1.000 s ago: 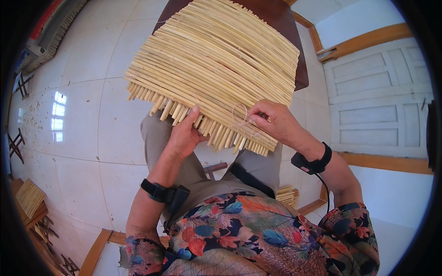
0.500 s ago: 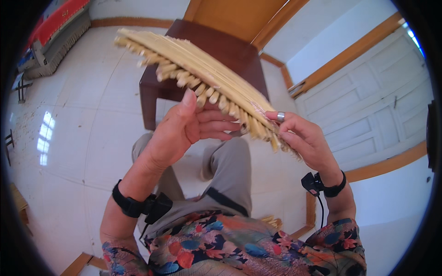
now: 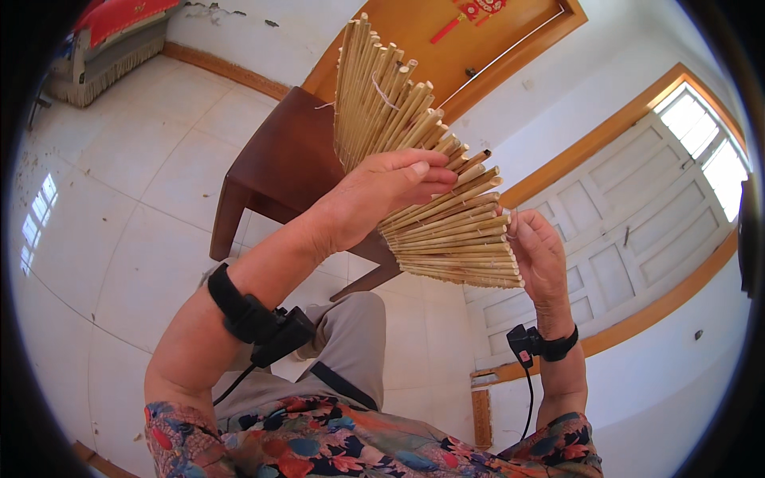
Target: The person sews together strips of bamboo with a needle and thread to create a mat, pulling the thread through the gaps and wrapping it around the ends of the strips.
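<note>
The stick mat (image 3: 450,227) is in the air at approx. 1 o'clock from centre, in front of the brown stool (image 3: 287,151), which stands btw 10 and 11 o'clock. The mat is bent like an open fan, w/ its cut stick ends turned to the viewer; prob. it bends so b/c the sticks are joined loosely by thread

The L hand (image 3: 390,187), near centre at 12 o'clock, lies across the middle of the mat. Its fingers are narrow, side by side, w/ the thumb close to them; I cannot tell if any stick is btw them. Prob. it lies there to support the bend. The R hand (image 3: 538,255), at 3 o'clock, has bent fingers which seem to hold the mat's edge, prob. to carry this end; the tips are partly hidden

A pink thread (image 3: 385,94) makes a small loop on the upper sticks, at 12 o'clock, and could catch on a stick end. Behind the mat is an orange-brown door (image 3: 442,52), at 12–1 o'clock; a pale panelled door (image 3: 610,239) is at 3 o'clock. Red cloth (image 3: 119,22) is at 10 o'clock. The L hand blocks the view of the middle sticks, & the mat covers part of the stool
</note>
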A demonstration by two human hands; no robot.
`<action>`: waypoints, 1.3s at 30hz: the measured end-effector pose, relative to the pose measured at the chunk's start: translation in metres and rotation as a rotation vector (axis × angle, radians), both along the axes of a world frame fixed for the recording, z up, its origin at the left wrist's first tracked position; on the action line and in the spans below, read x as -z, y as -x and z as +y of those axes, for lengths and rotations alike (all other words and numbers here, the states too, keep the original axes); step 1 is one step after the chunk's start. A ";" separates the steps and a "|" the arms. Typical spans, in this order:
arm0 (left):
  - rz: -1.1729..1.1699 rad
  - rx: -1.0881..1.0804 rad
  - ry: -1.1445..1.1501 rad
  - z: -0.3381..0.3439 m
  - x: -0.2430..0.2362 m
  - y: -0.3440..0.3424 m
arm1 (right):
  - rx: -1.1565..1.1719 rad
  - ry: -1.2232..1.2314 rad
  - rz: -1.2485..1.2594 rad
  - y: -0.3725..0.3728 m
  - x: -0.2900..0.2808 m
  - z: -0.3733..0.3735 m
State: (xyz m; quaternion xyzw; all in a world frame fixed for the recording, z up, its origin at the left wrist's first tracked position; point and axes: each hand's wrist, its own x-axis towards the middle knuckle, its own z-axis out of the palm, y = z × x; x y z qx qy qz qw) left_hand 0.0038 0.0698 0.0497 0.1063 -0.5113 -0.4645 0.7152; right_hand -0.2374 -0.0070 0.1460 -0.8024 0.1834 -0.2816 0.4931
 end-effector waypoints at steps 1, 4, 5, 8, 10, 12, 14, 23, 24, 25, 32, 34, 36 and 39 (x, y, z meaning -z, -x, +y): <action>0.004 -0.001 -0.001 -0.002 0.001 -0.001 | 0.001 -0.007 -0.006 -0.001 0.000 -0.003; -0.011 -0.024 0.017 -0.007 0.004 -0.002 | 0.006 -0.037 -0.014 -0.004 0.003 -0.007; -0.021 -0.043 -0.003 -0.008 0.004 -0.002 | 0.010 -0.058 -0.020 -0.005 0.003 -0.009; -0.068 -0.102 -0.013 -0.007 0.003 -0.003 | -0.001 -0.037 -0.008 -0.007 0.002 -0.009; -0.105 -0.142 -0.003 -0.004 0.002 -0.004 | -0.011 -0.034 0.004 -0.007 0.001 -0.010; -0.143 -0.174 -0.008 0.000 0.001 -0.006 | -0.021 -0.029 0.017 -0.008 0.000 -0.009; -0.157 -0.189 -0.004 0.002 0.003 -0.007 | -0.008 -0.034 0.034 -0.009 0.000 -0.009; -0.149 -0.220 -0.169 0.032 0.019 -0.005 | -0.082 -0.089 0.161 -0.023 0.012 0.009; -0.102 -0.189 -0.214 0.036 0.030 -0.003 | -0.084 -0.106 0.154 -0.025 0.020 0.008; -0.109 -0.188 -0.233 0.040 0.042 0.000 | -0.050 -0.097 0.212 -0.028 0.032 0.005; 0.418 -0.033 -0.655 0.057 0.153 0.005 | -0.116 -0.010 0.409 -0.046 0.166 0.002; 0.411 -0.081 -0.746 0.062 0.176 0.011 | -0.123 0.008 0.425 -0.051 0.197 0.007; 0.394 -0.085 -0.860 0.062 0.199 0.016 | -0.108 0.003 0.470 -0.046 0.221 0.006; 0.290 -0.138 -1.063 0.062 0.222 0.014 | -0.065 0.008 0.541 -0.053 0.237 0.004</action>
